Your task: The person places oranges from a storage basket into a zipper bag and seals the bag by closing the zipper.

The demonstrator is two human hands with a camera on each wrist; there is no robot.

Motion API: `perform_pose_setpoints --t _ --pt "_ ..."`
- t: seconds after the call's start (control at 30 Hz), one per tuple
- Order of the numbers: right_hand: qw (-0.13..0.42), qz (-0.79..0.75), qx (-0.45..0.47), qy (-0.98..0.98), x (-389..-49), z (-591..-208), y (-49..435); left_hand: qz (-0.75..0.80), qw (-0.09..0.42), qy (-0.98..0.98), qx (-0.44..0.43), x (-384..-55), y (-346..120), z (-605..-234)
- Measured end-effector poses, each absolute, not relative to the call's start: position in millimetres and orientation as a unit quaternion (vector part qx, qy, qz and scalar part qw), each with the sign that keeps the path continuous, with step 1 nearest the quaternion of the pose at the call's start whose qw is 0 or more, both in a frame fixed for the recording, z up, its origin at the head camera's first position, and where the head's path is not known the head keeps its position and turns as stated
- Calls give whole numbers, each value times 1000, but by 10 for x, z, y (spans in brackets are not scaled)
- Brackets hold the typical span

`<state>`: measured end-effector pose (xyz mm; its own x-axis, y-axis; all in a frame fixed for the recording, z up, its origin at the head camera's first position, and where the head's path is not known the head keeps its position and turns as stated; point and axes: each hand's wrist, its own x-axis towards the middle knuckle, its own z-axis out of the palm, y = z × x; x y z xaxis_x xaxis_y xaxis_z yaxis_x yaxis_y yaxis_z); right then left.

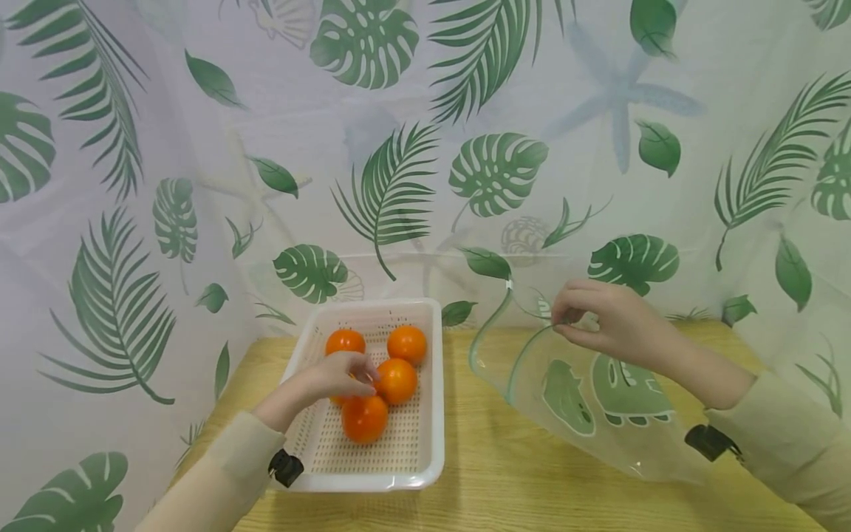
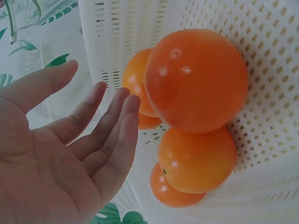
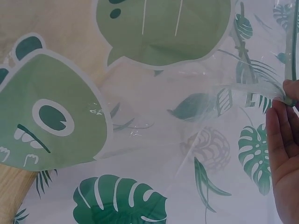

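My left hand (image 1: 346, 375) hovers over several oranges (image 1: 397, 382) in a white plastic basket (image 1: 435, 414). In the left wrist view its fingers (image 2: 114, 135) are spread and loosely bent beside the fruit, with nothing in the palm. A larger, redder orange (image 2: 196, 80) lies nearest that camera. On the right, my right hand (image 1: 601, 321) pinches the top edge of a clear zip bag (image 1: 532, 414) printed with green cartoon dinosaurs. The bag's mouth gapes toward the basket. Seen from the right wrist, thumb and fingertips (image 3: 290, 86) grip the bag's rim.
The basket and the bag share a wooden table (image 1: 492, 484), with the bag to the basket's right. A pale curtain (image 1: 399, 111) with green leaf prints stands close behind the table and along its sides.
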<state>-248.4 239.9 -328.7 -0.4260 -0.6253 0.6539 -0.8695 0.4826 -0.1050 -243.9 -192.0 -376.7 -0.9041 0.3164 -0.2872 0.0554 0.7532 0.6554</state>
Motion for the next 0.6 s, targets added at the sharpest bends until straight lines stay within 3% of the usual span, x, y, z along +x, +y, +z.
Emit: perform_pose_setpoints --t 0.6 --pt "275 230 477 -803 -2529 -3255 2401 218 205 947 114 -2511 -1990 -3786"
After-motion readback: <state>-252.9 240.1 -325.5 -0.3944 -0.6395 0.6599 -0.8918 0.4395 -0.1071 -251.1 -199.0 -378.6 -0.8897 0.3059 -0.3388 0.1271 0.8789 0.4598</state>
